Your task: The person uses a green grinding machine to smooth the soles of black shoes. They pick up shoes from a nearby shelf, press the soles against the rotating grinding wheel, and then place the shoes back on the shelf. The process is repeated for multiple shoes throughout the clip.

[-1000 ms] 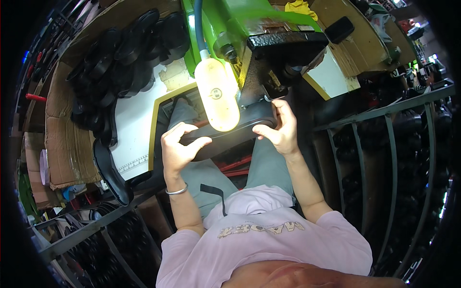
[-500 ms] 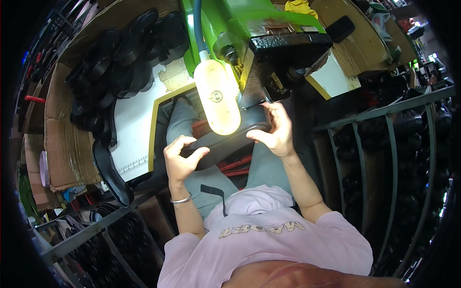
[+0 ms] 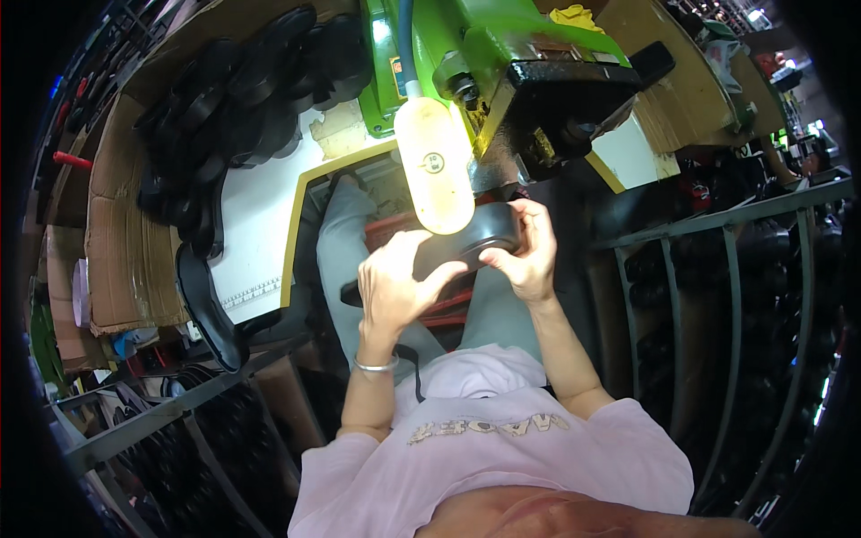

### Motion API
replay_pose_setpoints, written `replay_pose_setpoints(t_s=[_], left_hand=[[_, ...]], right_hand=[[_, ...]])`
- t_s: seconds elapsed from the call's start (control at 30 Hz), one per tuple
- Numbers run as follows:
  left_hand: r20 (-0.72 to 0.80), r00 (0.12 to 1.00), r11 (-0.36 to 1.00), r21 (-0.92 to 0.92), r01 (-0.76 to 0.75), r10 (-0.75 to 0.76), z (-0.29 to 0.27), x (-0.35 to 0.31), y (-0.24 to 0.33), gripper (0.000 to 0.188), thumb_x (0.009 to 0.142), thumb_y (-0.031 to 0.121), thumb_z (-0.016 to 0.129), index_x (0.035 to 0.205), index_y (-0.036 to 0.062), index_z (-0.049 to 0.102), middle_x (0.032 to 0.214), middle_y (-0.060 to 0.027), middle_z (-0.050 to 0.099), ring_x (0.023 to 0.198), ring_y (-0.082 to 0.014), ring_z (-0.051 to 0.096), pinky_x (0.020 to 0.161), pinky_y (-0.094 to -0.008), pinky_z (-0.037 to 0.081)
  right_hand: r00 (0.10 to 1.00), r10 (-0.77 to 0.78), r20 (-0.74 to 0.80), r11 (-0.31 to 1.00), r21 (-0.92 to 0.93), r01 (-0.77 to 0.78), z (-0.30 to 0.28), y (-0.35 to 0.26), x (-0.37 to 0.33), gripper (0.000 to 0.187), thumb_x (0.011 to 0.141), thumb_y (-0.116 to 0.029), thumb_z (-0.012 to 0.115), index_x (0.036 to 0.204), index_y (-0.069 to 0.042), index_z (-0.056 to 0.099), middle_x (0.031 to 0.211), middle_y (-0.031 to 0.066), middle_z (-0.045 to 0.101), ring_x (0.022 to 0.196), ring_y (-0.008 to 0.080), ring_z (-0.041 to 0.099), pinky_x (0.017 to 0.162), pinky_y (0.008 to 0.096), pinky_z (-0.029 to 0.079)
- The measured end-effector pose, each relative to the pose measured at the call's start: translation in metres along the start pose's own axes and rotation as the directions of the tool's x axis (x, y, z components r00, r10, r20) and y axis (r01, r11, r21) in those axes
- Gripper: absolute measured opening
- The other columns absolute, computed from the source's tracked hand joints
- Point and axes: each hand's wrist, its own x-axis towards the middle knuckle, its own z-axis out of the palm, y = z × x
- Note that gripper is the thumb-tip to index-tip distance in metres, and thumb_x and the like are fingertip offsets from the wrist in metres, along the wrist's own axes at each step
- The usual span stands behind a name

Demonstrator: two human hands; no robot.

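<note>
Gripping a black shoe sole [image 3: 466,247] at frame centre, both hands [image 3: 395,287] [image 3: 529,255] close around it beneath the green machine [image 3: 502,63]. Fingers could be caught if they stray under its head.

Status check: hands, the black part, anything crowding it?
Left hand and right hand both gripping black shoe sole. Sole under green machine. Lamp overlaps the view.

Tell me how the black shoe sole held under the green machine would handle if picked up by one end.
The black shoe sole is probably fairly stiff: held between the left hand and right hand, it keeps its shape without drooping. It seems light, since fingertips alone carry it. Its flat, long form makes rolling unlikely; the dark surface looks matte, so likely not slippery.
</note>
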Motion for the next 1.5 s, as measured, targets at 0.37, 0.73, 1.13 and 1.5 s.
replay_pose_setpoints(t_s=[0.37,0.73,1.13,1.5], left_hand=[[0.047,0.985,0.984,0.055,-0.171,0.168,-0.015,0.048,0.007,0.041,0.064,0.038,0.086,0.085,0.0091,0.068,0.073,-0.0069,0.067,0.06,-0.0275,0.064,0.059,-0.0349,0.053],[0.089,0.988,0.992,0.009,-0.126,0.124,-0.015,0.047,0.005,0.038,0.063,0.032,0.087,0.086,0.0079,0.07,0.076,-0.0079,0.068,0.066,-0.0277,0.066,0.063,-0.0358,0.053],[0.029,0.993,0.976,-0.183,0.118,-0.115,-0.01,0.005,-0.022,0.036,0.066,0.024,0.086,0.087,-0.0006,0.071,0.081,-0.0146,0.071,0.072,-0.0258,0.07,0.068,-0.0317,0.054],[-0.171,0.985,0.999,-0.015,-0.034,0.031,0.025,-0.042,-0.025,0.05,0.062,0.023,0.089,0.102,0.0004,0.068,0.085,-0.0124,0.066,0.074,-0.0281,0.064,0.071,-0.0344,0.052]], right_hand=[[0.98,0.188,-0.062,0.959,0.227,-0.17,0.001,-0.008,0.008,0.051,0.075,-0.004,0.08,0.115,-0.002,0.049,0.097,0.0081,0.062,0.078,0.0134,0.063,0.053,0.0235,0.055],[0.978,0.197,-0.066,0.961,0.211,-0.179,-0.001,-0.01,0.006,0.047,0.074,-0.002,0.08,0.111,-0.001,0.05,0.097,0.0088,0.063,0.077,0.0136,0.064,0.052,0.0238,0.055],[0.976,0.213,0.043,0.972,0.091,-0.216,0.02,-0.002,0.006,0.051,0.07,0.0,0.082,0.109,-0.002,0.05,0.095,0.0079,0.064,0.084,0.0147,0.063,0.069,0.0266,0.054],[0.968,0.143,0.207,0.984,-0.133,-0.117,-0.016,-0.007,-0.004,0.06,0.063,0.002,0.085,0.116,-0.003,0.057,0.112,0.0049,0.06,0.105,0.015,0.057,0.092,0.029,0.046]])
